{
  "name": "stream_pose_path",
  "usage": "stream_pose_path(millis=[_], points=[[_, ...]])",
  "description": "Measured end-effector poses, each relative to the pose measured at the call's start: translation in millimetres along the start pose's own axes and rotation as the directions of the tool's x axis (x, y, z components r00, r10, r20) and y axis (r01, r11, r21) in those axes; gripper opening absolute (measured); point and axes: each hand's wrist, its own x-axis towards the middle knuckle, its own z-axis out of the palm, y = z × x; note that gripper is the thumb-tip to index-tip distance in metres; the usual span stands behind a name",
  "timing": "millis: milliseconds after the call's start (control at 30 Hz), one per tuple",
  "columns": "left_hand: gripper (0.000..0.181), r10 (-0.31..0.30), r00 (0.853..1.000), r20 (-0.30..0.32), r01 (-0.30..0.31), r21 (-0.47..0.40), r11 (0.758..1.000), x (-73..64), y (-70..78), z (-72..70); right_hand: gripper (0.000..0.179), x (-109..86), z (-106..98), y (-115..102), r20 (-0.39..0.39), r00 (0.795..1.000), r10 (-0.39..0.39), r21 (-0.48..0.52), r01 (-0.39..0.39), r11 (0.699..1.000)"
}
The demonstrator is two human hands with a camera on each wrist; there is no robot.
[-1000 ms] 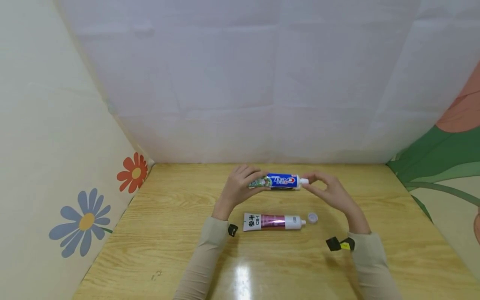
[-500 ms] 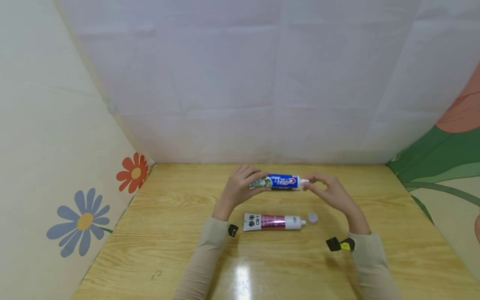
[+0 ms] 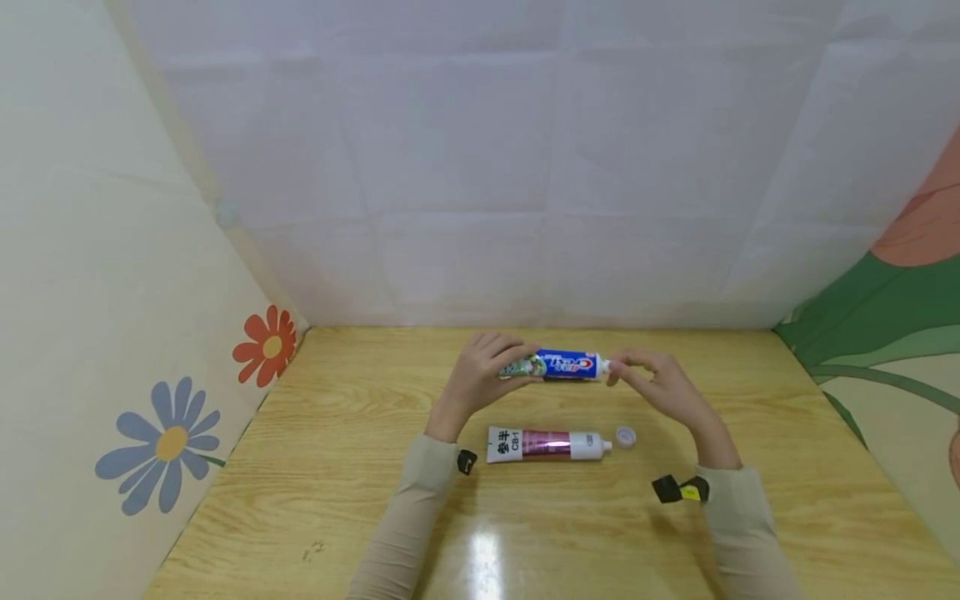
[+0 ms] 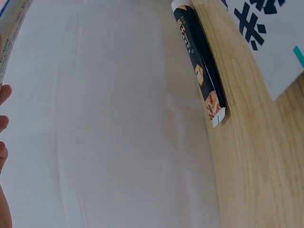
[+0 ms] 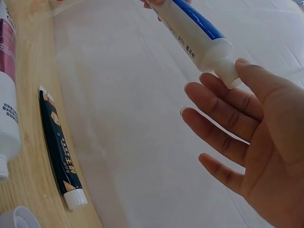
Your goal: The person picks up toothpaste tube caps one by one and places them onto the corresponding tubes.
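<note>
My left hand (image 3: 480,371) grips the rear part of a blue, white and green toothpaste tube (image 3: 572,364), raised above the table with its capped end to the right. Thumb and index finger of my right hand (image 3: 660,387) pinch the white cap (image 5: 227,72), which sits at the tube's neck; the other fingers are spread below it. In the left wrist view only fingertips (image 4: 4,122) and a sliver of the tube show at the left edge.
A pink and white toothpaste tube (image 3: 550,444) lies uncapped nearer the person, a round white cap (image 3: 626,437) beside its nozzle. A dark toothpaste tube (image 5: 59,147) with a white cap lies by the back wall (image 3: 525,208), largely hidden in the head view.
My right thumb and fingers have shifted round the cap and now cover more of it. The tube's printed face has turned slightly; the left hand stays nearly in place.
</note>
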Motion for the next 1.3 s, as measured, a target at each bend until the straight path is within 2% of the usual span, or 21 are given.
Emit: stream_pose_path(millis=[200, 533, 733, 1000, 1233, 1300], points=[[0.050, -0.004, 1.000, -0.007, 0.004, 0.005, 1.000, 1.1, 2.3, -0.9, 0.023, 0.9, 0.6, 3.4, 0.001, 1.000, -0.014, 0.005, 0.014, 1.000], [0.043, 0.000, 1.000, 0.002, 0.000, 0.015, 1.000, 0.7, 2.8, -1.0, 0.025, 1.3, 0.7, 1.4, 0.013, 1.000, -0.003, 0.041, 0.002, 0.999], [0.043, 0.000, 1.000, -0.001, 0.000, 0.014, 1.000, 0.9, 2.5, -2.2, 0.028, 1.4, 1.4, 2.0, 0.020, 1.000, 0.005, 0.024, -0.006, 1.000], [0.043, -0.005, 1.000, -0.005, 0.005, -0.001, 1.000, 0.9, 1.9, -3.4, 0.016, -1.0, 1.8, -0.1, 0.015, 0.998, 0.055, -0.027, -0.055, 0.998], [0.044, -0.009, 1.000, -0.005, 0.009, -0.003, 1.000, 0.9, 1.7, -4.3, 0.028, -0.6, 1.7, -2.7, -0.006, 0.999, 0.044, -0.021, -0.044, 0.999], [0.044, -0.010, 1.000, -0.003, 0.010, 0.000, 1.000, 0.7, 1.6, -4.6, 0.029, -0.8, -0.5, -13.1, -0.012, 0.999, 0.040, -0.017, -0.041, 0.999]])
